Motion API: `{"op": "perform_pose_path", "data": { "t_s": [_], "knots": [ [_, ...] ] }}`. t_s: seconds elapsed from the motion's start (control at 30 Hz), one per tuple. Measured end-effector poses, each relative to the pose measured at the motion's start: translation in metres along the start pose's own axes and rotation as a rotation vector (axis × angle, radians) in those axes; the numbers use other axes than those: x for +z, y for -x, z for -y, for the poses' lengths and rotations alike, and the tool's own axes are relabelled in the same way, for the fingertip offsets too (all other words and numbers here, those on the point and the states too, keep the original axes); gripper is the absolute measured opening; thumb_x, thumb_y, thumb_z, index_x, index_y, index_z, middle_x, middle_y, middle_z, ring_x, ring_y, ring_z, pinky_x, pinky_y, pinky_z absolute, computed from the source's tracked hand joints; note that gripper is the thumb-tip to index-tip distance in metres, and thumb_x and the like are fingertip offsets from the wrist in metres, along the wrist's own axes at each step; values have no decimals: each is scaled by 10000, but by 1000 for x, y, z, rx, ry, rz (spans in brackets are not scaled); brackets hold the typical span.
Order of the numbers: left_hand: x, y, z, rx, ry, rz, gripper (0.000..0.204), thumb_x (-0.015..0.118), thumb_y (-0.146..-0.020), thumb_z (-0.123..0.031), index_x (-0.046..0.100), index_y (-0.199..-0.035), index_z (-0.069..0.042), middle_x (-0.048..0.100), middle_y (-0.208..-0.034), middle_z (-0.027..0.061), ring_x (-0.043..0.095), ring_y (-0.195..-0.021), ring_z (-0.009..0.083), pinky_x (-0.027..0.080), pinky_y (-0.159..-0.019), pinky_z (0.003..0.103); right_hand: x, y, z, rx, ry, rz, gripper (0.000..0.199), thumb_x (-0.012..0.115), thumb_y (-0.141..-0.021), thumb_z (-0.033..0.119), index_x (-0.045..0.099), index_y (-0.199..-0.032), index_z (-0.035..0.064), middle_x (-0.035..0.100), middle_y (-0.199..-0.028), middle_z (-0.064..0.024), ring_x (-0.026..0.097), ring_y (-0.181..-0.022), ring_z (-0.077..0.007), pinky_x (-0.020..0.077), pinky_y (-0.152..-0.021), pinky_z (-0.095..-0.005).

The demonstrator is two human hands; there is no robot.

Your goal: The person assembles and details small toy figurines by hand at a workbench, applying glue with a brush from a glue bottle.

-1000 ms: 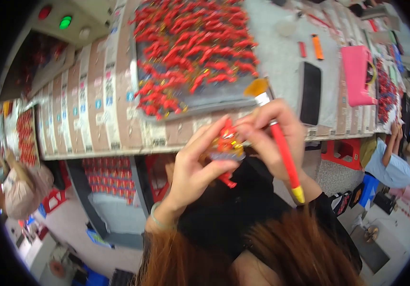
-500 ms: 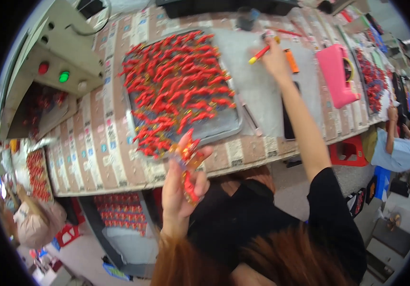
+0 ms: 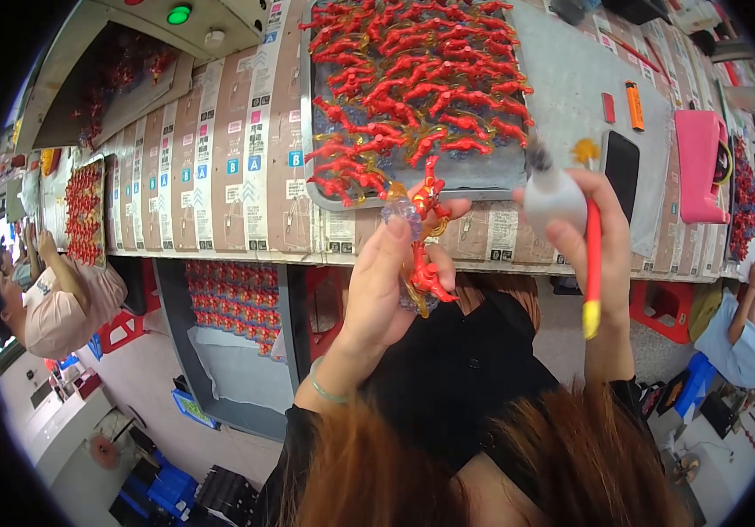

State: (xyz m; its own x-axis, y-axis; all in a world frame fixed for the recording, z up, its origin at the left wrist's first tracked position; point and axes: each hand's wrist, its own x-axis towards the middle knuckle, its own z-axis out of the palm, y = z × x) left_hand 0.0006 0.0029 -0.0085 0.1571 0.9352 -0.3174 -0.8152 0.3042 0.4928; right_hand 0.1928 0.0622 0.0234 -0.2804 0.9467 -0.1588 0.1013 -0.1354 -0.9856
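Observation:
My left hand is closed around a small glossy red figurine with clear and yellow translucent parts, held upright in front of the tray's near edge. To its right, my right hand grips a white rounded squeeze bottle whose dark tip is blurred. The same hand holds a slim red brush with a yellow handle end pointing down; a fuzzy yellow-orange tuft shows above the fingers. The bottle and the figurine are apart. Beyond my left hand, a grey metal tray carries rows of similar red figurines.
A black phone, an orange lighter-like stick and a pink tape dispenser lie on the right. A machine with a green light stands at far left. Below the bench, a grey drawer holds more red pieces. Co-workers sit both sides.
My right hand has come back from the far mat toward the figurine, with the white bottle and red brush. My left hand still holds the figurine. The view has shifted.

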Motion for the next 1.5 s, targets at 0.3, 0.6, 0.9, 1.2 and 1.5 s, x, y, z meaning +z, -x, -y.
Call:
{"op": "perform_pose_path", "data": {
  "t_s": [0.3,0.6,0.9,1.2,1.5],
  "knots": [
    [2,10,4,174,-297,-99,470,416,-876,-178,245,-1282,-15,447,-1149,131,518,-638,113,426,-632,227,18,17,1,-362,-4,-100,402,650,-660,-25,409,-979,9,540,-946,-155,537,-867,-177,430,-764,-279],
    [4,12,4,180,-265,-105,498,445,-865,-190,241,-1282,-8,447,-1153,128,510,-633,102,417,-636,217,19,20,-4,-426,185,-85,390,662,-673,15,418,-976,-1,566,-905,-171,565,-818,-183,455,-714,-270],
    [4,14,3,179,-277,-85,484,426,-871,-206,255,-1276,-4,447,-1137,121,516,-633,109,415,-628,218,20,18,-6,-431,245,-95,376,685,-659,32,450,-951,1,590,-882,-153,583,-784,-169,463,-691,-258],
    [4,14,3,162,-268,-78,460,412,-876,-190,265,-1271,-5,445,-1119,111,516,-631,115,418,-627,222,21,20,-9,-528,313,-127,408,722,-625,54,457,-930,0,599,-855,-174,599,-776,-214,470,-669,-273],
    [5,12,5,153,-265,-66,454,407,-877,-176,262,-1273,-6,443,-1124,117,516,-633,110,423,-613,222,17,20,-5,-543,334,-115,402,716,-631,51,457,-934,-3,596,-853,-183,599,-779,-214,467,-672,-273]
  ]
}}
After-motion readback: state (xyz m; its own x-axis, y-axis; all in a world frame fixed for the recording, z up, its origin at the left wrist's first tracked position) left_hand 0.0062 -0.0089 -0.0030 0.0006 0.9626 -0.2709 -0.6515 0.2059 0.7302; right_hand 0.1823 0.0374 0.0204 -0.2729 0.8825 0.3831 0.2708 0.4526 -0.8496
